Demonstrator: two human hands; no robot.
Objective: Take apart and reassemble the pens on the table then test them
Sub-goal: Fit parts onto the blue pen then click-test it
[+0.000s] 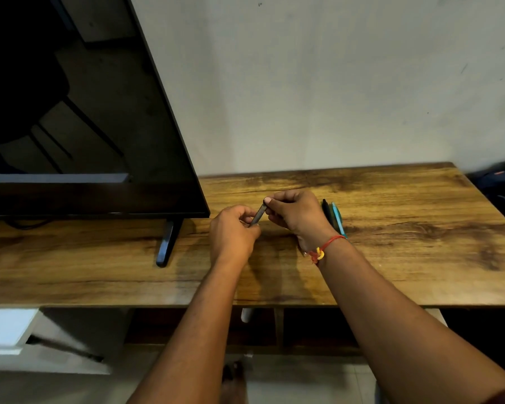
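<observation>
A dark grey pen is held slanted above the wooden table, between both hands. My left hand pinches its lower end; my right hand grips its upper end, thumb on the top. Just right of my right hand, a black pen and a light blue pen lie side by side on the table, partly hidden by my wrist. A red and yellow thread is tied around that wrist.
A large black TV stands on the table's left half, its foot just left of my left hand. A grey wall rises behind. A dark bag sits past the table's right end. Shelves lie under the tabletop.
</observation>
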